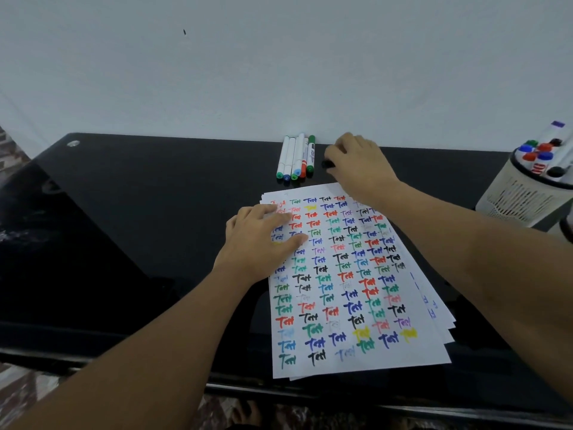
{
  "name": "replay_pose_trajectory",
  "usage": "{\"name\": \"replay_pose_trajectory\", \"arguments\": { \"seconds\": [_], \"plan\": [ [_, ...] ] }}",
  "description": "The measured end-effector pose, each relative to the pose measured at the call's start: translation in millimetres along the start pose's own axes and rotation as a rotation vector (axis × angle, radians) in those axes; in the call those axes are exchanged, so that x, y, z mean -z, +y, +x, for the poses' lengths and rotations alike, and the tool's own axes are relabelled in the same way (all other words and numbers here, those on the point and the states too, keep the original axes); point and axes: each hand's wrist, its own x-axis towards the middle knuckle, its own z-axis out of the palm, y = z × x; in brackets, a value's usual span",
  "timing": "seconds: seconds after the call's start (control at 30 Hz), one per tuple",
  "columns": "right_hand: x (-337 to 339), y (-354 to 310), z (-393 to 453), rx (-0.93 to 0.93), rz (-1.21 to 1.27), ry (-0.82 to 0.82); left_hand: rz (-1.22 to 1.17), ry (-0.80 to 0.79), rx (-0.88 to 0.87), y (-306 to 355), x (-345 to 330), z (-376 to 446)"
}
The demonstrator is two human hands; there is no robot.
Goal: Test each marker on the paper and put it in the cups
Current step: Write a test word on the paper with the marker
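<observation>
A stack of white paper (356, 305) covered with rows of coloured "Test" marks lies on the black table (124, 228). My left hand (260, 240) presses flat on the paper's upper left part, fingers straight. Beyond the paper's top edge, my right hand (359, 166) curls its fingers round a black marker (328, 164), of which only the dark end shows. Several capped markers (296, 158) lie side by side to the left of that hand, near the wall. A white perforated cup (521, 193) at the right holds several markers.
The wall runs along the table's far edge, just behind the loose markers. A second cup's rim (567, 228) shows at the right border. The table's front edge is near the frame's bottom, with patterned floor below.
</observation>
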Motion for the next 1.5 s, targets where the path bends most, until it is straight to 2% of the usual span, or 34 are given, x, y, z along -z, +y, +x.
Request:
{"name": "replay_pose_trajectory", "arguments": {
  "seconds": [0.13, 0.33, 0.47, 0.7, 0.9, 1.03, 1.23, 1.4, 1.5],
  "plan": [
    [27.7, -12.8, -13.5, 0.044, 0.157, -0.022, 0.001, -0.001, 0.001, -0.3, 0.1, 0.5],
    [44.3, -35.8, -53.9, 0.008, 0.372, -0.201, 0.005, 0.029, -0.006, 2.8, 1.5, -0.5],
    [44.8, -45.8, -78.1, 0.031, 0.275, -0.306, -0.003, 0.107, -0.087, 3.6, 1.5, -3.9],
    [43.7, -50.8, -95.8, 0.071, 0.13, -0.288, 0.039, 0.212, -0.308, 0.5, -1.2, -10.7],
    [43.6, -61.9, -94.8, 0.111, 0.167, -0.292, 0.088, 0.308, -0.475, -2.1, -5.4, -10.9],
    [47.7, -67.1, -100.6, 0.053, 0.238, -0.303, 0.063, 0.29, -0.443, -2.6, -4.3, -10.6],
    [67.1, -53.8, -120.5, -0.265, 0.761, -0.182, 0.04, 0.193, -0.236, -2.5, -3.9, -7.0],
    [80.0, -43.1, -158.8, -0.732, 1.467, 0.013, -0.054, 0.154, -0.155, -1.3, -2.7, -9.5],
    [68.4, -45.5, -190.3, -0.776, 1.545, 0.038, -0.111, 0.044, -0.088, 3.2, 4.3, -11.1]
  ]
}}
